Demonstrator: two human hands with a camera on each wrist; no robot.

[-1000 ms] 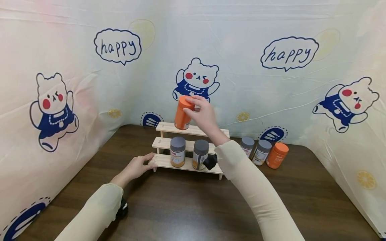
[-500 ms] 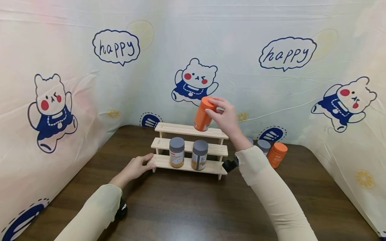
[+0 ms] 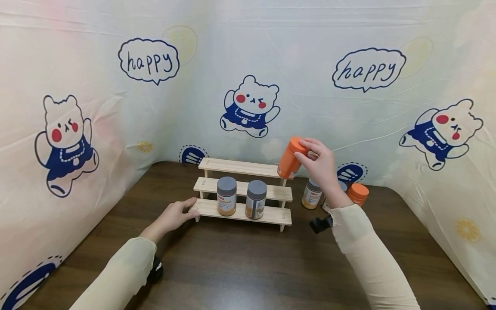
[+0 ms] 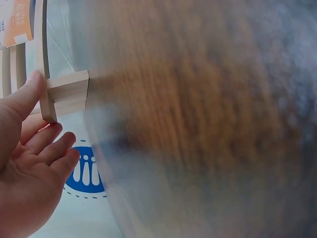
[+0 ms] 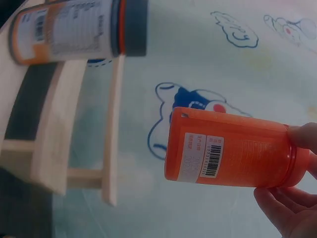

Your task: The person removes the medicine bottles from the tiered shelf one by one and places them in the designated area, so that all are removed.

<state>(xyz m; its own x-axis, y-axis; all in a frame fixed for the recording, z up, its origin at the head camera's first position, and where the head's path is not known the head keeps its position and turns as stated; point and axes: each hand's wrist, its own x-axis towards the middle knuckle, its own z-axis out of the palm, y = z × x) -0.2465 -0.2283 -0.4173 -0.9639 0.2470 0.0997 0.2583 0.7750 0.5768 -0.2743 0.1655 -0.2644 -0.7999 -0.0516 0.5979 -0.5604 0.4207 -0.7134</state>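
In the head view, a three-tier wooden rack [image 3: 275, 214] stands mid-table. Two grey-lidded jars, a left one [image 3: 227, 199] and a right one [image 3: 255, 202], sit upright on its lowest tier. My left hand [image 3: 172, 218] holds the left end of that tier, thumb on top and fingers beneath, as the left wrist view shows at the shelf end [image 4: 48, 101]. My right hand [image 3: 322, 165] grips an orange bottle [image 3: 289, 161] by its lid, in the air by the top tier's right end, slightly tilted. Its barcode label [image 5: 213, 156] shows in the right wrist view.
Right of the rack, a grey-lidded jar [image 3: 311, 197] stands on the dark wooden table [image 3: 217, 267]. Beside it, another grey-lidded jar and an orange bottle [image 3: 358, 193] are partly hidden by my right hand and wrist. A printed curtain [image 3: 302, 38] encloses the table's back and sides.
My right hand has carried the orange bottle rightward from above the top tier's middle to its right end, and a little lower. My left hand has stayed on the rack.
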